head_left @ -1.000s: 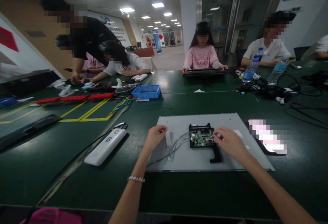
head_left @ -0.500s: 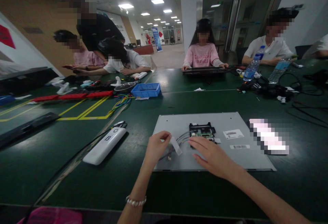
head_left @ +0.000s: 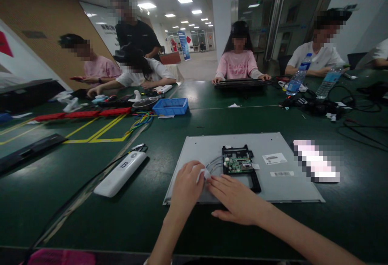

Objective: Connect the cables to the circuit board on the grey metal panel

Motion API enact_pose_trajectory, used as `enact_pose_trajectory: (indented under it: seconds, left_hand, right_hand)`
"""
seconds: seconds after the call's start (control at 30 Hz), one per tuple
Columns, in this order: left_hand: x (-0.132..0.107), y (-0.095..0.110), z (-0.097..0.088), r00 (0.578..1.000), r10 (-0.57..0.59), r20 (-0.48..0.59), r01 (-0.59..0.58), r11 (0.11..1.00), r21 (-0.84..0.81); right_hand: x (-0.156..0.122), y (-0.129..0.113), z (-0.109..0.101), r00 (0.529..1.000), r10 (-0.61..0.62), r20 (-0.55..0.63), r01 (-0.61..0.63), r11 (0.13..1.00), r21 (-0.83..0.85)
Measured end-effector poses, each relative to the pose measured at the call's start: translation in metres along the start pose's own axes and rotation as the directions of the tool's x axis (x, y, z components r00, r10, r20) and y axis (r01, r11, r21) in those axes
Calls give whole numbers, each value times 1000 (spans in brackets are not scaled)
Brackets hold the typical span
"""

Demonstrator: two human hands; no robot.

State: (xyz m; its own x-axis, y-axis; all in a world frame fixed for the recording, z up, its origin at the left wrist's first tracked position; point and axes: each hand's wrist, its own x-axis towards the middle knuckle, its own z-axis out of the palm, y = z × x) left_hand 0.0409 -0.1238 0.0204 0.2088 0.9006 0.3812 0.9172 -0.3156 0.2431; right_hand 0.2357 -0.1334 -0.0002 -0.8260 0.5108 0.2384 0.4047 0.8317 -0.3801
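Observation:
A flat grey metal panel (head_left: pixel 291 186) lies on the green table before me. On it sits a black plastic frame (head_left: pixel 256 182) around a green circuit board (head_left: pixel 234 165), with thin grey cables (head_left: pixel 215 161) running out to the left. My left hand (head_left: pixel 187 186) is closed, pinching a whitish translucent strip of tape (head_left: pixel 206 173) over the cables. Beside it, my right hand (head_left: pixel 235 198) has its fingers stretched out, their tips at the strip, and its thumb apart. The cables' far ends are hidden beneath my hands.
A white power bank (head_left: pixel 121 174) with a black cable lies to the left, and a blurred-out phone-like slab (head_left: pixel 317 162) to the right. Farther back are a blue basket (head_left: pixel 170 106), coloured wires and water bottles (head_left: pixel 299 75). Several people sit or stand around the table.
My left hand has come down over the cables with the strip, which looks folded now. My right hand has shifted left and toward me, uncovering the circuit board. A standing person has straightened up.

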Motion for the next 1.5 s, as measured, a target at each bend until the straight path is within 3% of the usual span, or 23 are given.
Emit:
enact_pose_trajectory:
  seconds: [0.2, 0.47, 0.7, 1.07, 1.5]
  left_hand:
    - [-15, 9, 22, 989, -94, 110, 84, 992, 89]
    - [-24, 0, 43, 993, -105, 52, 96, 982, 160]
    - [-23, -1, 41, 994, -83, 70, 68, 979, 193]
    - [-19, 9, 33, 984, -145, 107, 125, 977, 171]
    - [-18, 8, 37, 982, -156, 108, 138, 978, 157]
  right_hand:
    - [-1, -1, 1, 1000, 8, 20, -8, 1000, 10]
    - [-4, -4, 4, 1000, 23, 5, -23, 1000, 17]
    - [-5, -4, 3, 1000, 28, -5, -27, 999, 35]
    - [-12, 2, -3, 999, 29, -37, -29, 1000, 12]
    - [-22, 17, -20, 986, 49, -159, -53, 998, -20]
